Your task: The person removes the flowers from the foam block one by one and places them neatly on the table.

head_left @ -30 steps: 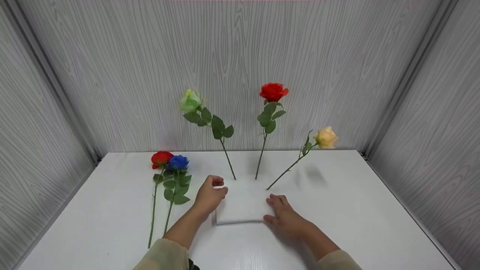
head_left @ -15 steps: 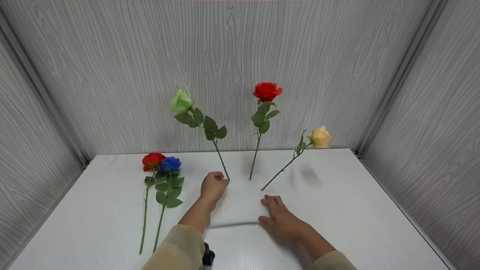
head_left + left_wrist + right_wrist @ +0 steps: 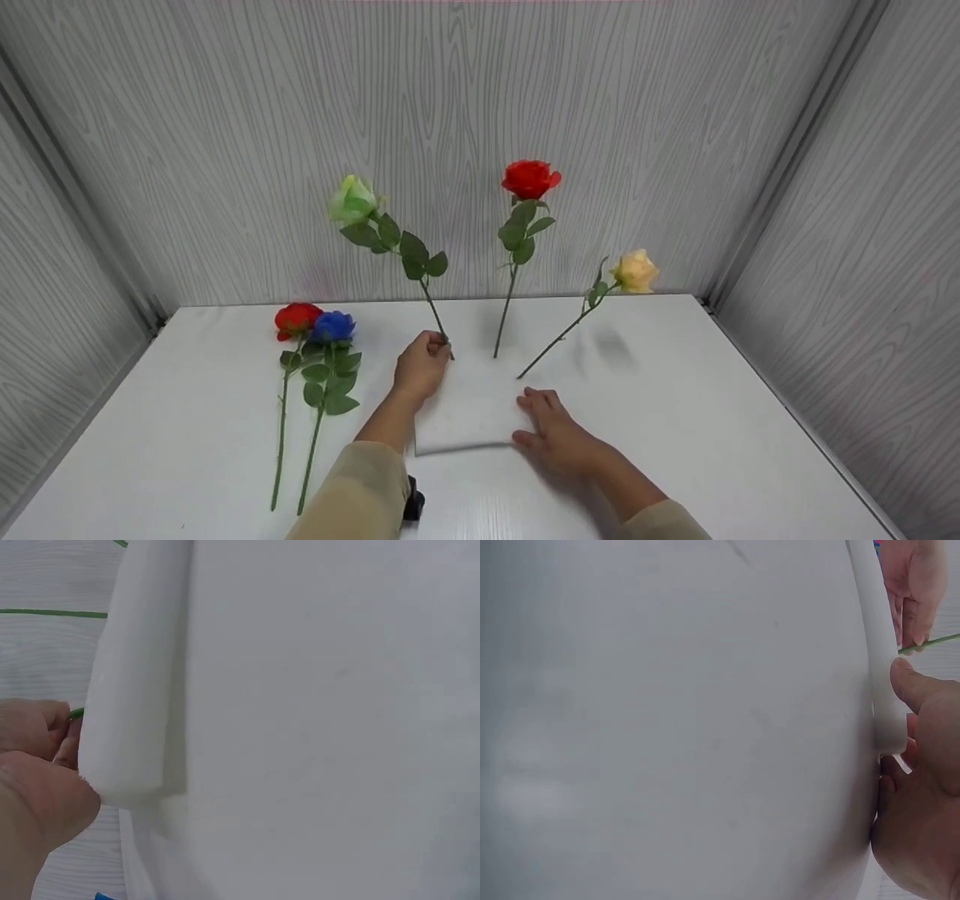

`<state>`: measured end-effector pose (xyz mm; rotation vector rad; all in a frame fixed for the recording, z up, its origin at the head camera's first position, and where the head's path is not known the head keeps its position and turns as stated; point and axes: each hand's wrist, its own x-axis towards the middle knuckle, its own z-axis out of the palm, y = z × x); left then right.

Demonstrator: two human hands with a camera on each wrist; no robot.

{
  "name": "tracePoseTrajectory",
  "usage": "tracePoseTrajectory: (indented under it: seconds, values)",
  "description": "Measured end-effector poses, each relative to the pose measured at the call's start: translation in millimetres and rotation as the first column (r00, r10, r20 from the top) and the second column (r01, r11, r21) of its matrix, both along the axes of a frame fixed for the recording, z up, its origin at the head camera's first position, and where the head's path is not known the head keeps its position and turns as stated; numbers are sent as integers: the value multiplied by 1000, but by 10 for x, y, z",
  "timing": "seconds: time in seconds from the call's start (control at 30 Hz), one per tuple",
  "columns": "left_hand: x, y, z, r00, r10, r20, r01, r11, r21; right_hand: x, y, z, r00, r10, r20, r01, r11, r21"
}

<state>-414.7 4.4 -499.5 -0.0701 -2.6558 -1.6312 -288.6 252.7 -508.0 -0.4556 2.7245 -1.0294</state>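
A flat white block [image 3: 465,420] lies on the table before me, with three artificial roses standing at its far side. My left hand [image 3: 420,367] pinches the lower stem of the green rose [image 3: 352,201], which leans left. In the right wrist view, the left fingertips close on that green stem [image 3: 939,642]. My right hand [image 3: 559,439] holds the block by its right side, the thumb near the front corner. The red rose [image 3: 530,180] stands in the middle, while the peach rose [image 3: 634,271] leans far to the right.
Another red rose [image 3: 298,319] and a blue rose [image 3: 332,328] lie side by side on the left of the white table [image 3: 180,420]. Grey wood-grain panels [image 3: 450,97] enclose the back and both sides. A small black object [image 3: 412,501] shows beside the left sleeve.
My left hand has moved forward from the block's left edge and taken hold of the green rose's stem. The right hand stays at the block. The whole view has shifted slightly.
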Motion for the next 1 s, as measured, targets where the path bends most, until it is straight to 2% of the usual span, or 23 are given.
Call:
tracePoseTrajectory:
  seconds: [0.23,0.4,0.77,1.0]
  values:
    - [26,37,-8,995,32,-90,-42,992,-121,9,3,17,1000,7,-5,-7,1000,-1]
    - [17,33,3,993,32,-114,-47,991,-126,2,-1,21,1000,-4,-3,4,1000,-13]
    - [-6,-2,-36,994,39,-105,-47,996,-72,5,-3,3,1000,5,-28,-6,1000,-12]
    - [19,-5,-28,991,31,-131,-29,1000,11,-2,-16,21,1000,-12,-12,12,1000,-8]
